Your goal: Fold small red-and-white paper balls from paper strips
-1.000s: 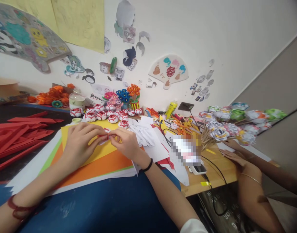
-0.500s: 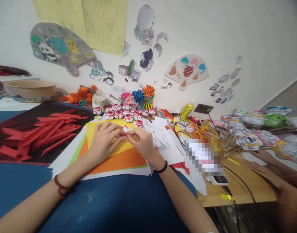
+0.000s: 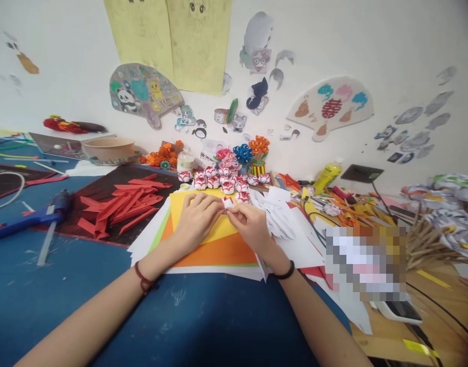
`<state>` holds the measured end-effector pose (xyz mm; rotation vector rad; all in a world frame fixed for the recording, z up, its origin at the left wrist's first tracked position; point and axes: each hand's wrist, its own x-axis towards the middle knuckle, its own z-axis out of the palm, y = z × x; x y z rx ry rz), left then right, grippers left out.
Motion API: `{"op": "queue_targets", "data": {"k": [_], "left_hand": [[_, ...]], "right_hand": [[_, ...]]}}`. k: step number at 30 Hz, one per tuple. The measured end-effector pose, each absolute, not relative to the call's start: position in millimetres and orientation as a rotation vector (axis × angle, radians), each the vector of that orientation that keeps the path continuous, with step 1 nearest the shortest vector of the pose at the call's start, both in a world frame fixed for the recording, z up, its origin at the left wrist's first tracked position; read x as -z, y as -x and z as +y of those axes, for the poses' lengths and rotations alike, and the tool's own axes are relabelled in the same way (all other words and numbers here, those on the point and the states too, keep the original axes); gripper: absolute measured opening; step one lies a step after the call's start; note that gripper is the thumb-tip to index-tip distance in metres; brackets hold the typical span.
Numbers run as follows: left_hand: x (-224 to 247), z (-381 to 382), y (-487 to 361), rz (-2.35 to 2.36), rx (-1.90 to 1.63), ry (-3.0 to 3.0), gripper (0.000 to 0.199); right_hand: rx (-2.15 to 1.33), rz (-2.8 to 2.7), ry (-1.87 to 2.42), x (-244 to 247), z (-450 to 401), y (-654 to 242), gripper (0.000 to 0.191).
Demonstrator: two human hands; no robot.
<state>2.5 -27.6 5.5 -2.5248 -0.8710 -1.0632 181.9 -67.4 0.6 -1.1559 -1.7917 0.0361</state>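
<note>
Between my fingertips is a small folded piece of white and red paper [image 3: 227, 202]. My left hand [image 3: 197, 220] pinches its left side, and my right hand [image 3: 251, 224] grips it from the right with thumb and forefinger. Both hands hover over a stack of coloured sheets, with a yellow sheet [image 3: 176, 204] on top and an orange sheet [image 3: 214, 255] beneath it. Just behind my hands sit several red-and-white paper flowers [image 3: 228, 187]. My fingers hide part of the folded paper.
On the left, red folded paper strips [image 3: 122, 204] lie on a dark mat, near a blue glue gun [image 3: 54, 214]. White paper pieces [image 3: 279, 219] are spread on the right. Farther back stand a beige bowl [image 3: 109, 150] and a yellow bottle [image 3: 328, 176].
The view has swung left, bringing the glue gun into sight, while the co-worker's hands at the right have mostly left it. Both my hands still pinch the small paper piece.
</note>
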Motion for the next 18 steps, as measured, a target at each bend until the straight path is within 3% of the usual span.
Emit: {"op": "queue_targets", "data": {"k": [12,18], "left_hand": [[-0.9,-30.9,-4.7,-0.868,0.951,2.409,0.014],[-3.3,-28.2,-1.9,-0.833,0.833,2.556,0.020]], "right_hand": [[-0.017,-1.859,1.166,3.5,-67.6,-179.3,0.016],[0.188,-1.968,1.257,4.2,-66.6,-184.3,0.016]]}}
